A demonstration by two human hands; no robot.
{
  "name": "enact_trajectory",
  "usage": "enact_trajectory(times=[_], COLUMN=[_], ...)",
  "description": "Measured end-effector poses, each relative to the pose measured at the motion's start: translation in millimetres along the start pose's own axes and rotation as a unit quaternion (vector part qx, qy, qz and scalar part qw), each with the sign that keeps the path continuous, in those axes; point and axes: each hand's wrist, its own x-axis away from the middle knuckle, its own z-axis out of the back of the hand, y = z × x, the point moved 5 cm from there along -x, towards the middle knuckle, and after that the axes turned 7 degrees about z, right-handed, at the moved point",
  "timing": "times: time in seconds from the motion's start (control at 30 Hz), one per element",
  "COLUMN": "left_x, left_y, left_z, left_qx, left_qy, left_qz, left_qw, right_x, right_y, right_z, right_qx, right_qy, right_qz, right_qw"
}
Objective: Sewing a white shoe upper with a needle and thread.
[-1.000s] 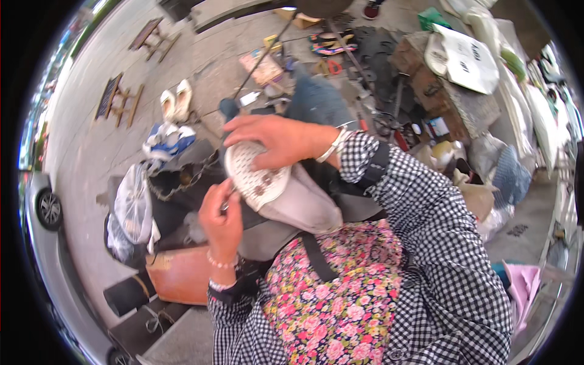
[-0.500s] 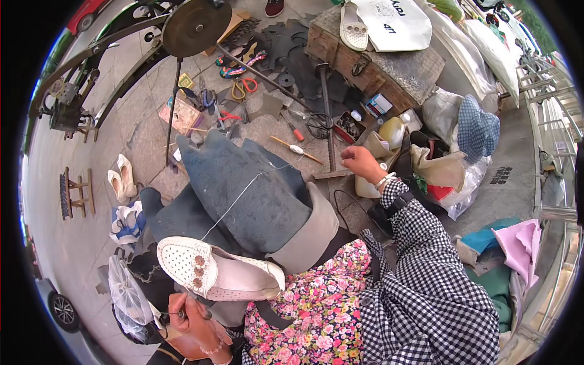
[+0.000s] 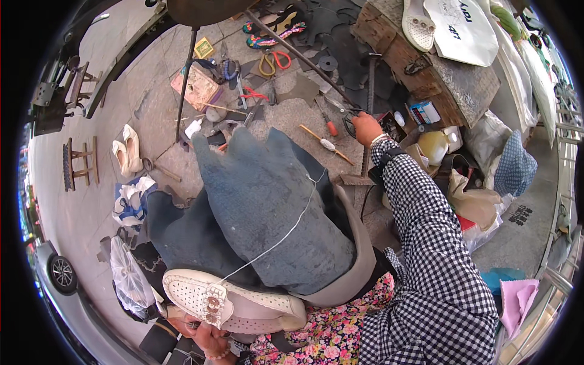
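Observation:
A cream perforated slip-on shoe with flower trims lies tilted over my lap. My left hand is closed at its lower edge, some fingers hidden beneath it. White thread runs from the shoe across a blue-grey leather cover on my knees. Stretched far forward, my right hand is closed around the dark handles of scissors, beside an upright metal stand. A wooden stick wound with white thread and a red-handled tool lie on the ground to its left.
A wooden chest carries another cream shoe and a white bag. Red-and-yellow-handled scissors and several tools lie ahead. Bags and a yellow bottle crowd the right. White shoes stand left.
My right hand has reached forward and taken hold of the dark-handled scissors by the stand. My left hand has come up against the shoe's edge. The whole view has shifted.

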Motion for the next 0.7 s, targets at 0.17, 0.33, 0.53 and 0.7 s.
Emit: enact_trajectory(times=[0.17, 0.33, 0.53, 0.7], left_x=[12, -3, -5, -1], left_y=[10, 0, -6, -11], left_z=[5, -9, -22, -16], left_qx=[-0.029, 0.037, 0.075, 0.028], left_qy=[0.083, -0.101, -0.151, -0.13], left_qz=[0.023, 0.043, 0.051, 0.01], left_qw=[0.996, 0.993, 0.984, 0.991], right_x=[-23, -5, 13, 21], right_y=[-7, 20, 46, 29], right_z=[-14, -8, -23, -36], right_qx=[0.171, 0.025, -0.121, -0.103], right_qy=[-0.061, 0.06, -0.01, -0.006], right_qz=[-0.014, -0.004, -0.048, -0.037], right_qw=[0.983, 0.998, 0.991, 0.994])
